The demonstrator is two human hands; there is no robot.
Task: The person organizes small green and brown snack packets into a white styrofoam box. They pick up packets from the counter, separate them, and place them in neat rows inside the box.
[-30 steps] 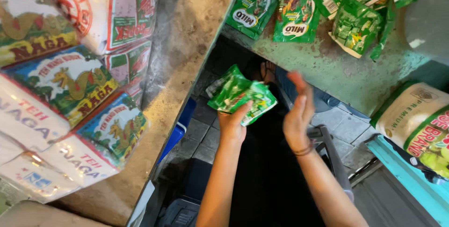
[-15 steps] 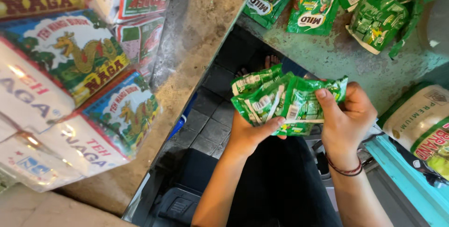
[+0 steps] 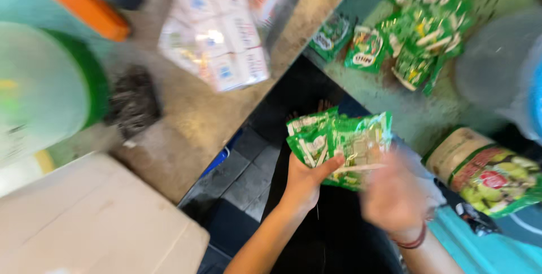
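Left hand point(image 3: 305, 179) pinched a fan of green sachets point(image 3: 341, 144), long axis level; the blurred right hand point(image 3: 392, 200) lay just right, finger state indiscernible.

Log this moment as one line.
left hand: holds green sachets | right hand: blurred, beside sachets | more sachets on counter

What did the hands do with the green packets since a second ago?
The right hand came down to the green sachets, gripped them half a second ago, and has now let go, blurred beside them. The left hand holds the bunch throughout. More sachets stay on the counter.
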